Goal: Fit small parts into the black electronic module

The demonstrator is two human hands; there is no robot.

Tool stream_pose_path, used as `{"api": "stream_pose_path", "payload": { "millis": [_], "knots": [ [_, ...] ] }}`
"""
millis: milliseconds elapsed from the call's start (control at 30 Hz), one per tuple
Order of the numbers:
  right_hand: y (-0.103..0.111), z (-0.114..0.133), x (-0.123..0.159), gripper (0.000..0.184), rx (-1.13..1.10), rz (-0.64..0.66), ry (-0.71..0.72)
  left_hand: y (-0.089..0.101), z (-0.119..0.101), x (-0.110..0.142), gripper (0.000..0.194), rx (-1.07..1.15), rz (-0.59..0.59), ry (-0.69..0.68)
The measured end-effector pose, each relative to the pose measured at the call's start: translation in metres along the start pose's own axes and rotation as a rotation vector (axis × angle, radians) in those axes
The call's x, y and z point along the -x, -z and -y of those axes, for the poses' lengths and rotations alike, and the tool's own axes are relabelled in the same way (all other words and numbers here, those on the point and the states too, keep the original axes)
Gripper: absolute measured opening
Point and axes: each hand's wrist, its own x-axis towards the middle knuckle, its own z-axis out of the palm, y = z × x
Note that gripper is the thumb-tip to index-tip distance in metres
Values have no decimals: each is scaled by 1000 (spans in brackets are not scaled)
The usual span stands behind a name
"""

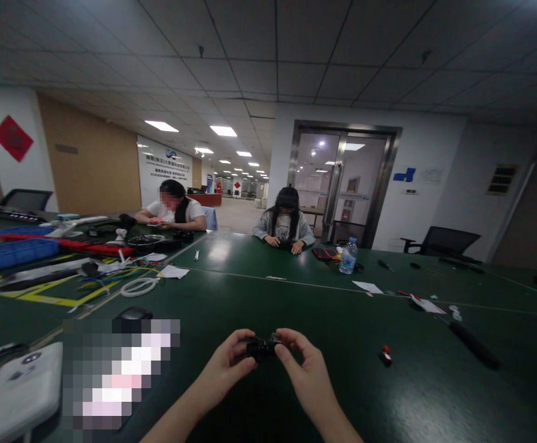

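Both hands are raised over the near part of the dark green table (231, 301). Between them is a small black object (261, 351), short and rounded, whose exact kind I cannot make out. My left hand (229, 363) grips its left end, thumb below and fingers curled behind. At the other end, my right hand (302, 360) pinches it between thumb and index finger. A small light-edged piece (275, 338) shows by the right fingertips; whether it is separate or part of the object is unclear.
At left lie a white device (21, 391), a black mouse (133, 316), a coiled white cable (139, 287) and a blue tray (14, 255). Right of my hands are a small red-and-black item (385, 355) and a black rod (473, 344). A bottle (348, 257) and two seated people are across.
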Motion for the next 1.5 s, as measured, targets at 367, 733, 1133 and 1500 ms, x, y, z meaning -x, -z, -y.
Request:
{"api": "stream_pose_path", "payload": {
  "millis": [367, 733, 1133, 1500],
  "knots": [
    [-9, -5, 3, 17, 89, 57, 58, 0, 5, -2, 46, 13, 1, -25],
    [-8, -8, 4, 20, 173, 116, 10, -3, -1, 0, 47, -8, 0, -11],
    [-5, -3, 5, 36, 172, 154, -65, -3, -5, 1, 43, 8, -1, -22],
    [-5, 3, 3, 39, 243, 246, -124, -1, -2, 0, 49, 14, -27, -13]
  ]
}}
